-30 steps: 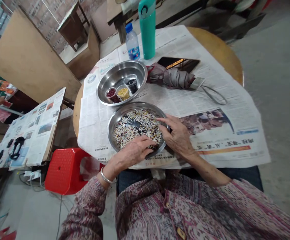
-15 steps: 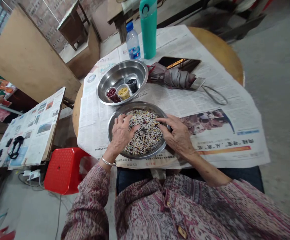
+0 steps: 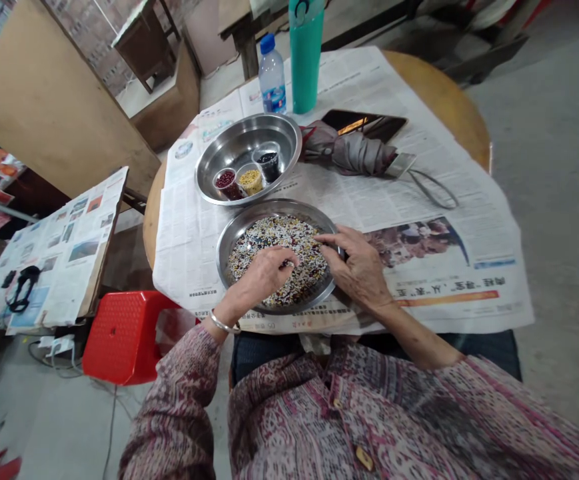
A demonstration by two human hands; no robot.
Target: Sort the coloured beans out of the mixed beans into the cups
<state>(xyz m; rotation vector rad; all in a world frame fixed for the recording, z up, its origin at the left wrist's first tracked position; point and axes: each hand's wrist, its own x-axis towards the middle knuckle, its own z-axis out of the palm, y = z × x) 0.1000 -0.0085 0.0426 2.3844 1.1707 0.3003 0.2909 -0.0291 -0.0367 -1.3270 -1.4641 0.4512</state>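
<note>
Silver-coloured, a shallow round metal pan (image 3: 299, 209) sits on printed newspaper sheets (image 3: 184, 233), holding mixed white, black, yellow and dark-red grains (image 3: 276, 231). The left hand (image 3: 264, 275) curls over the grains; whether it pinches any cannot be told. The right hand (image 3: 358, 272) is spread, thumb apart from fingers, at the pan's right rim. Just beyond, a silver-coloured metal bowl (image 3: 215, 152) holds three small clear plastic cups (image 3: 250, 181).

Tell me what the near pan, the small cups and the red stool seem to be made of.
Near pan: metal, probably stainless steel; its silvery rim shines.
Small cups: likely clear plastic; their contents' colours show through, though glass is possible.
Red stool: apparently moulded plastic, with a glossy, evenly coloured surface.
</note>
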